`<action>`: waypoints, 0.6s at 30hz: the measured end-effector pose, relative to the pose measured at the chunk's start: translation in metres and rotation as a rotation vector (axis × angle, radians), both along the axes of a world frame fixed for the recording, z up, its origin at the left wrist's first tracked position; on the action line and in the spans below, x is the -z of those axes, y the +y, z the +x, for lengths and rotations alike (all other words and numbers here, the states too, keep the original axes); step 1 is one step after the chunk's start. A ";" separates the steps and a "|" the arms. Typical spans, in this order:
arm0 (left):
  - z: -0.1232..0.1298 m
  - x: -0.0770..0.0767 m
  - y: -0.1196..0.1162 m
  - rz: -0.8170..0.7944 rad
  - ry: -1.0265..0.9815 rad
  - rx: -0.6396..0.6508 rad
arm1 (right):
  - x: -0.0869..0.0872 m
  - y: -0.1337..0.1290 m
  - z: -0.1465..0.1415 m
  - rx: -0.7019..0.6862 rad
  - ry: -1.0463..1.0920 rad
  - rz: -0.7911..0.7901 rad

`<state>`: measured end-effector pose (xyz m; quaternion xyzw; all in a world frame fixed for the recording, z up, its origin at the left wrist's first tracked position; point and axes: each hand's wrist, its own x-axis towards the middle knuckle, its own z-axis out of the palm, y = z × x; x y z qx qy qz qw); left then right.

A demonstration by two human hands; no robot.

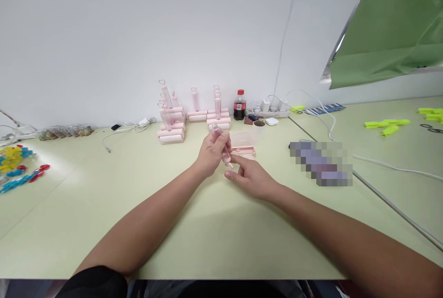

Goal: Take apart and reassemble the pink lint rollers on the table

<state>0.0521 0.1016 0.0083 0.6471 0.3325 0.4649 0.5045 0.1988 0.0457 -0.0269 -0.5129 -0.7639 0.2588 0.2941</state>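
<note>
My left hand (210, 154) is closed around a clear pink handle (225, 154), which looks like the grip of a lint roller. The handle slants, with its lower end toward me and its upper end showing past my fingers. My right hand (254, 177) is at that lower end, its index finger touching or close to it and its thumb held apart. Behind my right hand lies an open pink roller case (244, 151), partly hidden, with a clear cover (241, 139) beside it.
Pink lint rollers (171, 137) with heart-looped handles stand along the wall. Right of them are a cola bottle (239, 106), a cup (258, 126) and a power strip (270, 114). A blurred-out object (320, 164) lies at right. Colourful pieces (15, 164) are far left; yellow-green pieces (387, 125) far right.
</note>
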 end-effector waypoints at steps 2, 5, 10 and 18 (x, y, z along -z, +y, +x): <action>0.004 -0.002 -0.008 -0.043 -0.094 0.000 | 0.005 0.000 -0.003 -0.028 0.129 0.028; -0.001 0.004 -0.019 -0.027 -0.111 -0.064 | 0.007 0.000 -0.003 -0.047 0.202 0.082; -0.030 0.017 -0.036 -0.135 -0.010 -0.013 | 0.000 -0.007 -0.004 -0.123 0.093 0.157; -0.045 0.024 -0.049 -0.329 -0.092 0.075 | -0.005 -0.016 -0.007 -0.124 0.089 0.198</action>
